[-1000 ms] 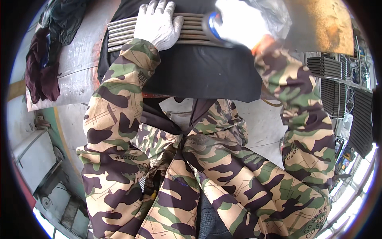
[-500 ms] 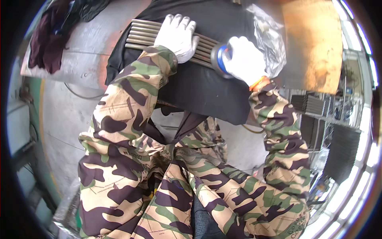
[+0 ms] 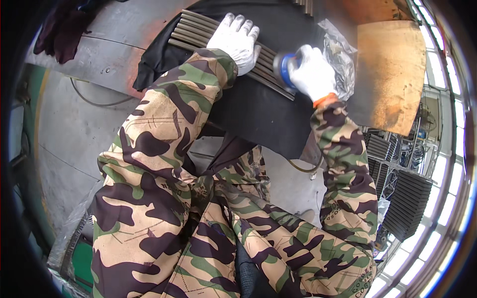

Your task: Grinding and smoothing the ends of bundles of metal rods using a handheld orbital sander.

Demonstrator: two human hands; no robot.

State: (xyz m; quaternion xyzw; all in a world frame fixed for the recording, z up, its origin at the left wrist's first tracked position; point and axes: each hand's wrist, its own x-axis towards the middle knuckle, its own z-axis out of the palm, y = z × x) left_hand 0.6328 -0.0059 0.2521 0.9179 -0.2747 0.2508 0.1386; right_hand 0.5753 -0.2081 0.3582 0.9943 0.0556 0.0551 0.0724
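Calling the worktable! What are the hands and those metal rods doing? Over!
Left hand flat across metal rods. Right hand gripping round blue tool against them. Rods lying on black cloth. Crumpled clear plastic close beside right hand.

Metal rods [image 3: 195,31] partly covered by the left hand [image 3: 234,44], blue-banded round tool [image 3: 284,69] blurred, farther rods [image 3: 304,6] cropped at top.

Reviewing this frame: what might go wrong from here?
The metal rods lie side by side under the left hand, so they might roll or spread if its pressure eases.
The blue-rimmed tool in the right hand is near the left thumb; a slip might strike it.
Crumpled plastic beside the right hand might snag.
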